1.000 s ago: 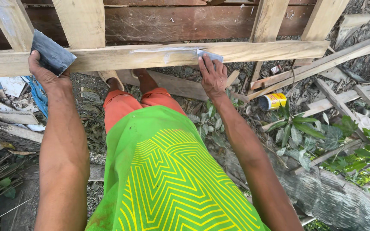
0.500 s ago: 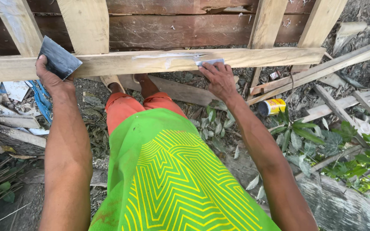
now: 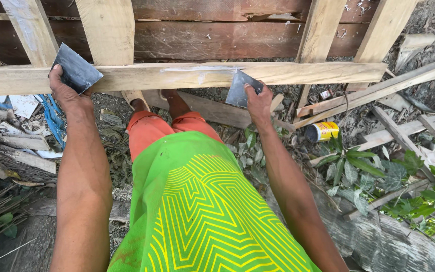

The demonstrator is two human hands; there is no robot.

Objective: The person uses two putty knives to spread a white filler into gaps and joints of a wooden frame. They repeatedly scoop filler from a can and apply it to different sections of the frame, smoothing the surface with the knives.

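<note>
A pale horizontal wooden beam [image 3: 187, 75] is laid across the upper part of the head view, and everything else is placed from it. At the beam's near edge toward its left end, the left hand [image 3: 66, 93] is closed around a dark grey flat blade [image 3: 76, 73], which is gripped by its lower corner and tilted up over the beam's face. Near the beam's middle, the right hand [image 3: 259, 100] is wrapped around a second grey scraper blade [image 3: 240, 88]; its upper edge is pressed against the beam's front face, just below a whitish smear of filler [image 3: 197, 70] spread along the top of the wood. Both hands are shut tightly on their blades, with no gap seen between the fingers and the metal.

Behind the beam, upright wooden slats [image 3: 109, 30] are set against dark brown planks [image 3: 212, 38]. Below the beam and to the right, a small yellow tin can [image 3: 322, 132] is lain on its side among leaves and loose laths [image 3: 378, 90], its open mouth turned left; the inside is seen only as dark, and its contents cannot be told. Below the beam's left end, scrap wood pieces [image 3: 11, 146] are piled.
</note>
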